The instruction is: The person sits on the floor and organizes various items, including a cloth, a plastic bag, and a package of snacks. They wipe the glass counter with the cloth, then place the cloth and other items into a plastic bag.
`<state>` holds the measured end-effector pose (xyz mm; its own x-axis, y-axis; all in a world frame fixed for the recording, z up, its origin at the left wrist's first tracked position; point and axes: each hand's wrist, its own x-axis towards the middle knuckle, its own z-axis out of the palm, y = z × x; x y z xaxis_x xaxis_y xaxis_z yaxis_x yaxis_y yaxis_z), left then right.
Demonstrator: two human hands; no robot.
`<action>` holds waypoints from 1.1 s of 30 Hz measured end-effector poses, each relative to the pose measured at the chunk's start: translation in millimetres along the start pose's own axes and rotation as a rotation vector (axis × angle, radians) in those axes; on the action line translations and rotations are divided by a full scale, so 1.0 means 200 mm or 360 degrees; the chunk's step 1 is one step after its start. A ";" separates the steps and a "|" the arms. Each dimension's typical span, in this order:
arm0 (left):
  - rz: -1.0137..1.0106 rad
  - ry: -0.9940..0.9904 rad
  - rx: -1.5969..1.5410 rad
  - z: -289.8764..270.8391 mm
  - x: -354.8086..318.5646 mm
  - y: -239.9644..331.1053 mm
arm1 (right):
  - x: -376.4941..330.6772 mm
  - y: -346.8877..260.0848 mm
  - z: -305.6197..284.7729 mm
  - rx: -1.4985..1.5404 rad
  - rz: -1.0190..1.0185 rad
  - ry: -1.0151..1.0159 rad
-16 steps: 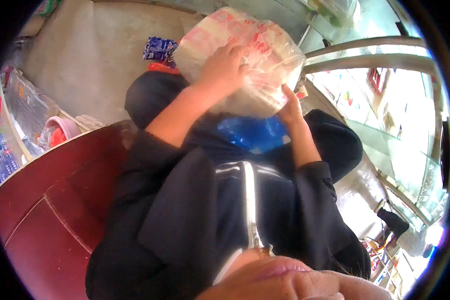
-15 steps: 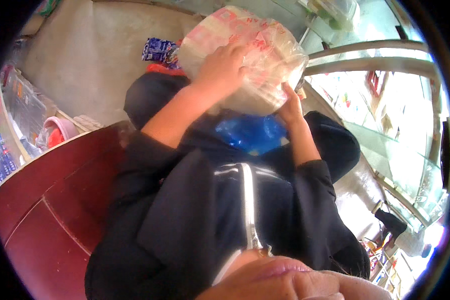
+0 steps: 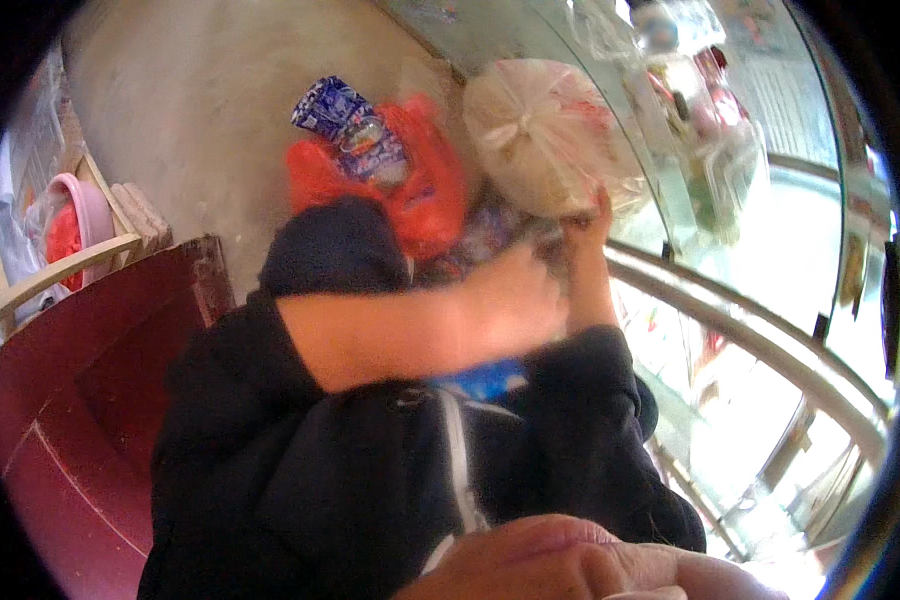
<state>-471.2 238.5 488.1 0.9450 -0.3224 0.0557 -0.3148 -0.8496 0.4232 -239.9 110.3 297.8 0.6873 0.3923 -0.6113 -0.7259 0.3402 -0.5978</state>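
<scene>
- My right hand [image 3: 588, 225] is up at the clear plastic bag [image 3: 540, 135], fingers pressed against its lower edge from below and to the side; the bag sits high in the middle of the view, knotted at the top, with pale and reddish contents I cannot make out through the film.
- How tightly those fingers close I cannot tell (only a thumb-side edge and a fingertip show against the plastic, the rest sits behind the bag).
- My left hand [image 3: 515, 300] crosses my body just below the bag, a blurred smear; whether its fingers are curled or spread, or hold anything, I cannot tell.
- It lies close to the right wrist, touching or just beside it (the blur swallows the boundary).
- Left of the bag, an orange plastic bag [image 3: 420, 190] rests low by my knee, with a blue-and-white printed packet [image 3: 355, 130] on top of it.
- A strip of blue [image 3: 485, 380] peeks out under my left forearm, mostly covered by my dark jacket [image 3: 300, 470].
- Far left: a dark red wooden surface [image 3: 70, 400], and a pink basin [image 3: 70, 215] cut off by the rim.
- To the right, a curved glass counter [image 3: 770, 300], its contents washed out by glare.
</scene>
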 end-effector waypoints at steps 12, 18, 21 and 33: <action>-0.0078 0.0030 -0.0402 -0.03 -0.09 -0.08 | 1.08 -0.43 0.27 -0.0353 -0.0512 -0.0191; -0.0135 -0.0179 -0.0332 -0.10 -0.11 -0.19 | 1.34 -0.29 0.38 -0.0393 -0.0292 0.0195; -0.0176 -0.0174 -0.0312 -0.10 -0.12 -0.19 | 1.36 -0.15 0.38 -0.0402 -0.0112 0.0406; -0.0367 -0.0241 -0.0260 -0.10 -0.14 -0.20 | 1.19 0.22 0.68 -0.0538 0.0445 0.0327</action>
<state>-483.4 289.2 487.7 0.9619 -0.1982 -0.1886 -0.0640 -0.8333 0.5491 -111.9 335.0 197.2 0.4825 0.2406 -0.8422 -0.8579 -0.0642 -0.5099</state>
